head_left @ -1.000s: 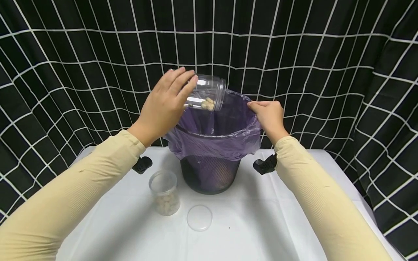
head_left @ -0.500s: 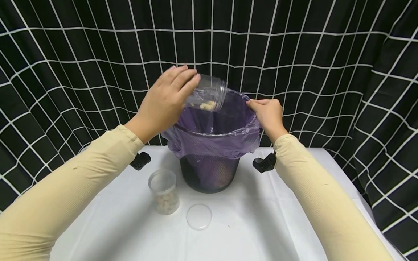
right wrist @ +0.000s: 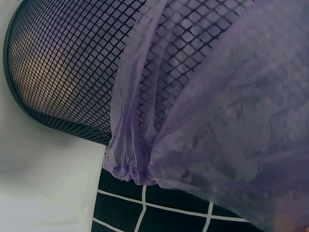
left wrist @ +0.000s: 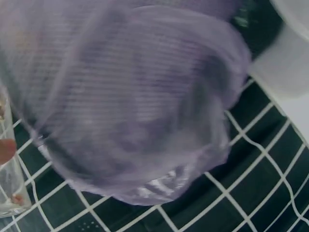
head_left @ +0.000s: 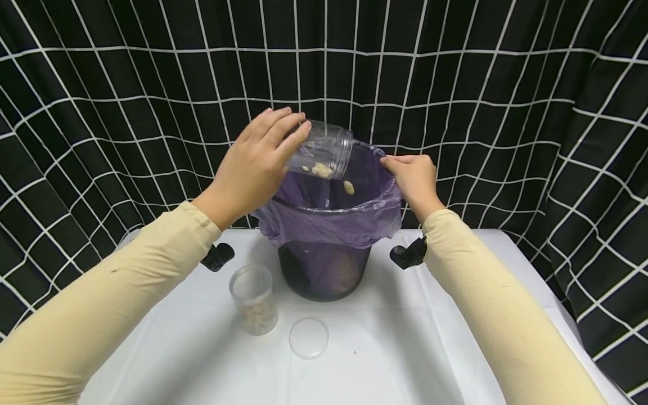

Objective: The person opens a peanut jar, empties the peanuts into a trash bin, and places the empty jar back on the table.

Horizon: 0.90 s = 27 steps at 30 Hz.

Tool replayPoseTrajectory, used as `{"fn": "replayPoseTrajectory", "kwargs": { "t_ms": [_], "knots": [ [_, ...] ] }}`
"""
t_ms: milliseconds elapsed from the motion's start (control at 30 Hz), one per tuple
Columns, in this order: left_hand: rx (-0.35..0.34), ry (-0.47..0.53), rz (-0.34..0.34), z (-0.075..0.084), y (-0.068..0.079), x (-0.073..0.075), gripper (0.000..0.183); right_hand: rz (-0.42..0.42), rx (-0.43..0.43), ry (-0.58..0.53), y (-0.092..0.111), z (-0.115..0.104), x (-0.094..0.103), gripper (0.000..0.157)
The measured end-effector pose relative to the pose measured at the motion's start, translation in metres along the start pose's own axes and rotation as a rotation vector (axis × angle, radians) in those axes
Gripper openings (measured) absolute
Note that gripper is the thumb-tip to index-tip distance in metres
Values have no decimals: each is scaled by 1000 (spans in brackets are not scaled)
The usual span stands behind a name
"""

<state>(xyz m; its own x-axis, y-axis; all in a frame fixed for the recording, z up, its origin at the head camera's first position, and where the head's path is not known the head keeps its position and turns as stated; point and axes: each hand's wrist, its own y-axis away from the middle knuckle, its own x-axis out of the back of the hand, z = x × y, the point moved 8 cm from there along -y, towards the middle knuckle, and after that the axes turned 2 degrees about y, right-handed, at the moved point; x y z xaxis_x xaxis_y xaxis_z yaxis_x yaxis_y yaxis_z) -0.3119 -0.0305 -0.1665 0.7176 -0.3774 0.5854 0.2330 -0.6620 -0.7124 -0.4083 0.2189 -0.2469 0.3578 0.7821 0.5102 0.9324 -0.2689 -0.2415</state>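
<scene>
My left hand (head_left: 258, 160) grips a clear plastic jar (head_left: 326, 140), tilted with its mouth to the right over a black mesh trash bin (head_left: 324, 275). Several pale, lumpy pieces (head_left: 322, 170) lie inside near the jar's mouth. One such piece (head_left: 349, 187) is in mid-air just below the mouth, above the bin. A purple trash bag (head_left: 334, 228) lines the bin and folds over its rim. At the right of the rim, my right hand (head_left: 415, 177) pinches the bag's edge between thumb and finger. In the left wrist view, part of the jar (left wrist: 10, 188) and a fingertip show.
A second clear jar (head_left: 253, 298), uncovered and partly filled with pale pieces, stands left of the bin. A round clear lid (head_left: 309, 338) lies in front on the white tablecloth (head_left: 385, 360). A black curtain with white grid lines (head_left: 455, 84) hangs behind.
Pale pieces in the tilted jar have shifted, and one has dropped out of its mouth. The jar's mouth dips slightly lower. My right hand keeps its pinch on the bag.
</scene>
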Motion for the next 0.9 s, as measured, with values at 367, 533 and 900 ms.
{"fn": "replayPoseTrajectory", "kwargs": {
  "t_ms": [367, 533, 900],
  "knots": [
    [-12, 17, 44, 5, -4, -1, 49, 13, 2, -6, 2, 1, 2, 36],
    [-45, 32, -12, 9, -3, -6, 47, 17, 1, -3, 0, 0, 2, 37],
    [-29, -4, 25, 3, -3, -1, 56, 2, 10, -8, 0, -2, 2, 35]
  ]
}}
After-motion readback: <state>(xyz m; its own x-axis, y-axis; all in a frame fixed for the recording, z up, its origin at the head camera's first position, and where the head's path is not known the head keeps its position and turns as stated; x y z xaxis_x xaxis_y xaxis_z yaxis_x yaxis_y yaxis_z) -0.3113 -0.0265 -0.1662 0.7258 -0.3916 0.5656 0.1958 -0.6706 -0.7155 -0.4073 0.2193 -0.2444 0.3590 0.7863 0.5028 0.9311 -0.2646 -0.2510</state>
